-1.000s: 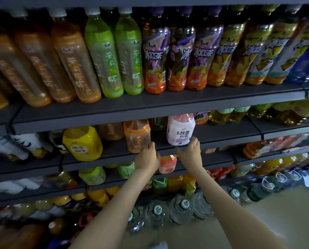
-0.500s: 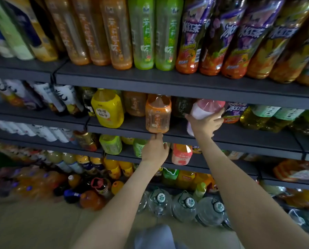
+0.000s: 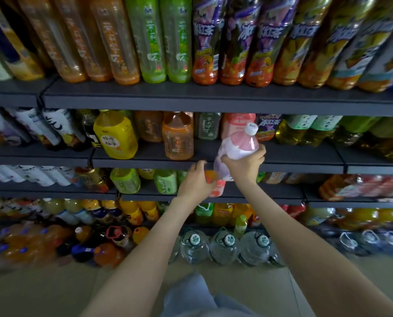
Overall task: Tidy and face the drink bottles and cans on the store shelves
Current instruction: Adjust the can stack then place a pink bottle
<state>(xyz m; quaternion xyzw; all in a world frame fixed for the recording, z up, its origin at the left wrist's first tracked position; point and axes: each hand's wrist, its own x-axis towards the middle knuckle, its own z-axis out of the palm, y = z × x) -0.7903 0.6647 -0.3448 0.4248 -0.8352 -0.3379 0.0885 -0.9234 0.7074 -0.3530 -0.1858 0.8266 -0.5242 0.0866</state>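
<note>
Nearest to me, the right hand (image 3: 244, 167) grips a pink and white bottle (image 3: 236, 145) around its middle and holds it tilted, cap up and to the right, in front of the middle shelf (image 3: 293, 164). The left hand (image 3: 195, 183) is just beside it, lower, fingers curled at a small pink bottle (image 3: 219, 187); if it really holds it, I cannot tell. Farther back on the middle shelf stand an orange bottle (image 3: 178, 138) and a yellow bottle (image 3: 115, 136).

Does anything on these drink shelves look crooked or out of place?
Yes. The pink-and-white bottle is tilted, off the second shelf, gripped by the right hand. Beside it, the orange bottle stands forward of the row behind.
</note>
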